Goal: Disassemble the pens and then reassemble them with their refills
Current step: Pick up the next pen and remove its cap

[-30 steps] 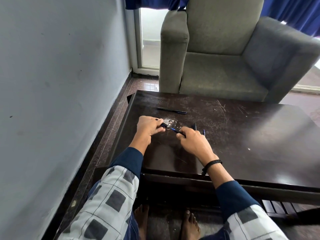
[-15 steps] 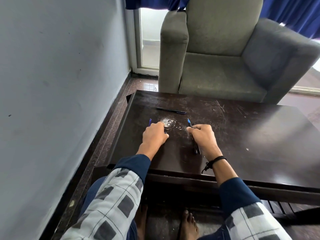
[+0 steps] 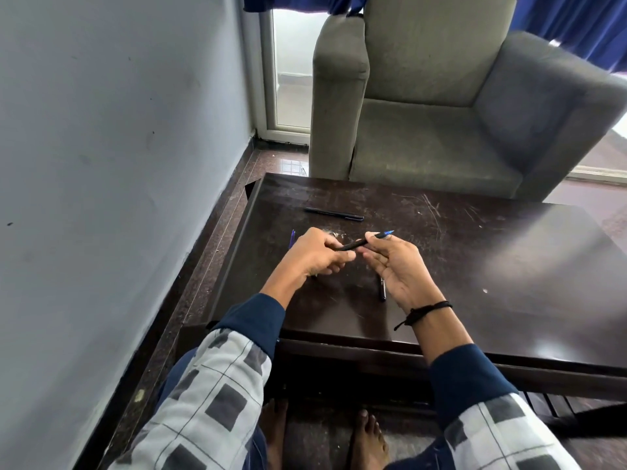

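Your coffee table (image 3: 475, 266) stands before a grey armchair (image 3: 441, 113). Above its left half, your left hand (image 3: 317, 254) and right hand (image 3: 397, 269) each pinch one end of a black pen (image 3: 359, 244), blue tip pointing right. Half a second ago both hands lay flat on the table. Another pen (image 3: 334, 213) lies toward the far edge, a barrel (image 3: 382, 290) beneath your right hand, a blue refill (image 3: 292, 238) just left.
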### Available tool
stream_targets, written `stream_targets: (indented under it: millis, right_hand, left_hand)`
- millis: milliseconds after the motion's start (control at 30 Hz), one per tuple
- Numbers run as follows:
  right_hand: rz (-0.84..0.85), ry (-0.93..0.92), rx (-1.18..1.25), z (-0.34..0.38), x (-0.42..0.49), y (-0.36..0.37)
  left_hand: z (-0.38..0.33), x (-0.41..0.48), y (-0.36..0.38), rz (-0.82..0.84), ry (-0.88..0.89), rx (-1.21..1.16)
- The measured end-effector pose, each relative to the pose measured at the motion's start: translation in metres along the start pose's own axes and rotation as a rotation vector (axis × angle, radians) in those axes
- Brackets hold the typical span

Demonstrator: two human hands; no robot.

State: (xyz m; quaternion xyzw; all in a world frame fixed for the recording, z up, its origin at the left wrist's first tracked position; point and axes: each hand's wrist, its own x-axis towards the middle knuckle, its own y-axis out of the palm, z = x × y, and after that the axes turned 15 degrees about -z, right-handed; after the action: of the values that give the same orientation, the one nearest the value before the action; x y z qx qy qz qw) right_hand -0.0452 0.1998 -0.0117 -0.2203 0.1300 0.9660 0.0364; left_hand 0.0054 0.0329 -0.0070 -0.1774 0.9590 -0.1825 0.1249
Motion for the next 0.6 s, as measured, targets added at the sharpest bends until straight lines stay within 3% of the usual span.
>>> stream_targets:
  millis: [200,400,600]
  right_hand:
    - [-0.008,0.066,0.02,0.001,-0.001,-0.001]
    - [0.056,0.062,-0.028,0.0,-0.006,0.001]
    - [0.131,0.024,-0.101,-0.009,-0.013,0.008]
  left_hand:
    - [-0.004,0.004,-0.012,-0.17,-0.041,-0.235]
    - [-0.006,0.006,-0.015,-0.257,-0.137,-0.629]
    - [-0.007,0.0,-0.003,-0.19,-0.258,-0.732]
